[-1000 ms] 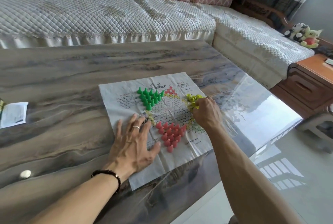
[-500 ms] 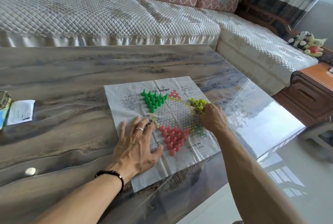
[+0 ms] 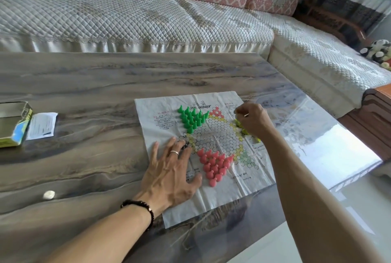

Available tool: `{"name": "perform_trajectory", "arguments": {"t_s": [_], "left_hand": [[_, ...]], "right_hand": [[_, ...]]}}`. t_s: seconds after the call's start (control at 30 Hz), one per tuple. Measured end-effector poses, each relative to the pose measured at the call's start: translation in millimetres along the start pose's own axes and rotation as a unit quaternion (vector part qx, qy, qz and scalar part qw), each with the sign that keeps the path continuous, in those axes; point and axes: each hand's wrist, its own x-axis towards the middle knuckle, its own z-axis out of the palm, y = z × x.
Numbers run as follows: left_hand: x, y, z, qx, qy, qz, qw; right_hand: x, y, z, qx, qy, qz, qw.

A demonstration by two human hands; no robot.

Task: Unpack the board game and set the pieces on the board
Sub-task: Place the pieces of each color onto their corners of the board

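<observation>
Creased paper board [image 3: 249, 180], glossy table [image 3: 84, 157]

Bright daylight from my right; strong white glare on the glossy grey marbled table [image 3: 330, 144]. Slightly soft overall, wide-angle bending at edges, shadows faint.

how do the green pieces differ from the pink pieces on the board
The green pieces fill the board's far-left point; the pink pieces fill the near point. Green tapers toward the centre, pink toward the near edge. Pink sits by the left hand; green stands clear. Both form upright triangles.
</observation>
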Motion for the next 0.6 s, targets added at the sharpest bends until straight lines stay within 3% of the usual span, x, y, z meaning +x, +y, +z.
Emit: {"name": "perform_trajectory", "arguments": {"t_s": [0.23, 0.6], "left_hand": [[0.6, -1.1, 1.7, 0.0, -0.002, -0.001, 1.0], [0.6, -2.1, 2.3, -0.004, 0.006, 0.003, 1.0]], "right_hand": [[4.6, 4.5, 23.8, -0.005, 0.017, 0.047, 0.999], [11.7, 8.5, 33.9, -0.053, -0.017, 0.019, 0.998]]}}
